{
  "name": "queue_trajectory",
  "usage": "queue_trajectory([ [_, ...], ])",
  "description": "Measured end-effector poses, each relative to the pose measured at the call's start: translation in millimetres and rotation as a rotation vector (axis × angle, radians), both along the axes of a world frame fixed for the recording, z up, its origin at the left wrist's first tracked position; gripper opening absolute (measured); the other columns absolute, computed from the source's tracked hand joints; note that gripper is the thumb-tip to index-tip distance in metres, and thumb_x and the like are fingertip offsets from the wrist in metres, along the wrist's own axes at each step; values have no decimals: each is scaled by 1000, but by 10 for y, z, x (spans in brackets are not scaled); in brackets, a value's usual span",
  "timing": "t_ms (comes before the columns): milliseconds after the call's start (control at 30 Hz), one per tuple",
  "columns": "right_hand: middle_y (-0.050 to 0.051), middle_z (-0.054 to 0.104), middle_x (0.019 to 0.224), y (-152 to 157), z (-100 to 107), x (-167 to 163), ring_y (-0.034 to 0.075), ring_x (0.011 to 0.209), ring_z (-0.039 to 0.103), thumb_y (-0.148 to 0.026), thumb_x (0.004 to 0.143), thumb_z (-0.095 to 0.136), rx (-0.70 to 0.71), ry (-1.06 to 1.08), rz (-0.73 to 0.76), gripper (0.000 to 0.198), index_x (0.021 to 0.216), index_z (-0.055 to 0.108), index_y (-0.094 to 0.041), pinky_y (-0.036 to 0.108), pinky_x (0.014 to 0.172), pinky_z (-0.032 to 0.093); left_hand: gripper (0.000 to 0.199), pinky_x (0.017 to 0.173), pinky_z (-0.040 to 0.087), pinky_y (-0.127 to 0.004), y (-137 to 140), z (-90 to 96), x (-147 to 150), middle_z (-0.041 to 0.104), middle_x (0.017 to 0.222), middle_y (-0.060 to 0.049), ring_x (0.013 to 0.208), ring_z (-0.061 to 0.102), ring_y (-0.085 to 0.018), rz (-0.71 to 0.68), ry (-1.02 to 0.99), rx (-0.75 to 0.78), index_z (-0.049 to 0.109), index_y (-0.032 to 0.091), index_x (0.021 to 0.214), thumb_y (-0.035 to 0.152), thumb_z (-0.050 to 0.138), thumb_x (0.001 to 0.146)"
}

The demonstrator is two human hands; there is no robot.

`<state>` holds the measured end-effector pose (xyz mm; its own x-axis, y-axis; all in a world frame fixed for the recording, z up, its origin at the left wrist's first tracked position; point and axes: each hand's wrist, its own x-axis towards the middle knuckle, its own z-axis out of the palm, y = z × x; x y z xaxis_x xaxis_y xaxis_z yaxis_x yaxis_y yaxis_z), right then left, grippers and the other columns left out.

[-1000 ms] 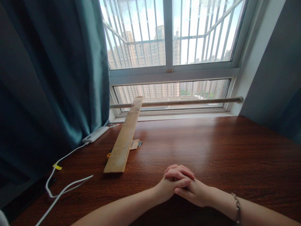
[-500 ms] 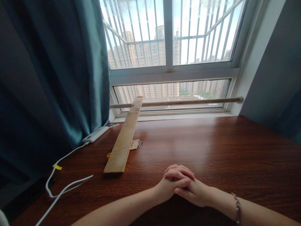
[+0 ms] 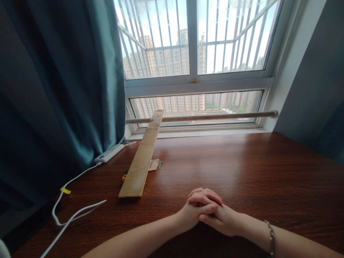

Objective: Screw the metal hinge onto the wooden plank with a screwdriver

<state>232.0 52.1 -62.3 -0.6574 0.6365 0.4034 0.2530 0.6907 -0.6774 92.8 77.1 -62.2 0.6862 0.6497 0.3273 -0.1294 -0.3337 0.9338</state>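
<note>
My left hand (image 3: 186,216) and my right hand (image 3: 224,219) are clasped together over the near part of the brown wooden table (image 3: 242,172). Their fingers are folded across each other, and no object shows in them. A bracelet (image 3: 271,236) circles my right wrist. To the left of my hands, and apart from them, a long flat wooden board (image 3: 141,161) slants away towards the window. Partly covered by the board are a small piece of cardboard (image 3: 153,165) with several screws (image 3: 160,164) at its right edge, and a yellow item (image 3: 124,177) I cannot identify.
A white power bank (image 3: 109,154) lies beside the blue curtain (image 3: 107,89), with a white cable (image 3: 55,211) running from it down the left side. The board's far end reaches a horizontal rail (image 3: 215,117) before the barred window. A wall stands at right.
</note>
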Motion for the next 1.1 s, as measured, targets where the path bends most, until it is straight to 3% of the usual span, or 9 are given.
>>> queue_trajectory([
  [467,9,45,125,-5,11,9,17,122,36,-31,88,45,-30,-13,3,41,127,42,-20,35,103,34,10,92,38,-32,-18,22,-6,62,92,-2,97,54,-17,1,4,-21,68,20,79,26,59,79],
  [833,9,44,124,-5,12,4,15,122,36,-29,87,46,-21,10,13,41,127,41,-21,33,103,34,14,93,37,-31,2,-11,-6,62,95,-3,98,54,-17,19,56,-2,68,19,86,28,60,79],
  [1100,9,44,124,0,3,9,17,121,36,-32,87,45,-24,-2,5,41,127,41,-20,36,103,34,16,93,38,-31,-29,62,-17,61,97,-3,99,53,-17,10,85,-14,67,19,88,29,58,80],
])
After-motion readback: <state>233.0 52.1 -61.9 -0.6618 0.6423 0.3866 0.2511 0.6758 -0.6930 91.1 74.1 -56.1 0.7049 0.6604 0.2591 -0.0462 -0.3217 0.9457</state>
